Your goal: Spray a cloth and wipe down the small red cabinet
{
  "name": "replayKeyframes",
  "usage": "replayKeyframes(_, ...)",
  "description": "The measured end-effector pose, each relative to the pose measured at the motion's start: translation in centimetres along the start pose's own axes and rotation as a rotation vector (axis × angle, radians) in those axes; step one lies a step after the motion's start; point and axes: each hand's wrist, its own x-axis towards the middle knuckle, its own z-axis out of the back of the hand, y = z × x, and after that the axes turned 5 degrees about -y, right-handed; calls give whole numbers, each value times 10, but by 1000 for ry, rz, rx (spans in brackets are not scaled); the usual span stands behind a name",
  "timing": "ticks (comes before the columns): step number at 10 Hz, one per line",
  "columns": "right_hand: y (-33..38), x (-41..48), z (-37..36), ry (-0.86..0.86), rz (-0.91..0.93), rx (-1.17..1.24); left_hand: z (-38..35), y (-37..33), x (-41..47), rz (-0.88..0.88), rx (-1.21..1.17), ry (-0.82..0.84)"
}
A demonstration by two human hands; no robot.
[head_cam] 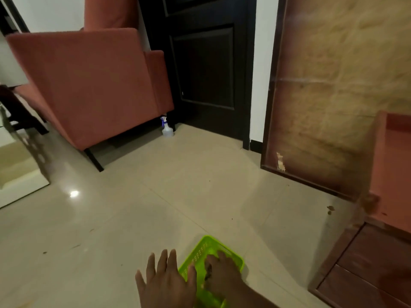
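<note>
Head view: cabinet edge-cropped, blurred.

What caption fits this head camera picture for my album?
Right hand reaches into a bright green plastic basket on the tiled floor; clear spray bottle waits by the pink armchair.

We look from one head-worn wide-angle camera, forward and down across the tiled floor, close above both hands, toward a dark door.
</note>
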Motion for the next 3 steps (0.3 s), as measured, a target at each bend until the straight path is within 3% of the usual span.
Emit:
replayKeyframes(2, -15, -6, -6, 63, -100, -1, -5, -4, 10, 26, -45, 25)
replayKeyframes(3, -11, -10, -8, -81, -68, 17, -4, -4, 9, 75, -53, 18)
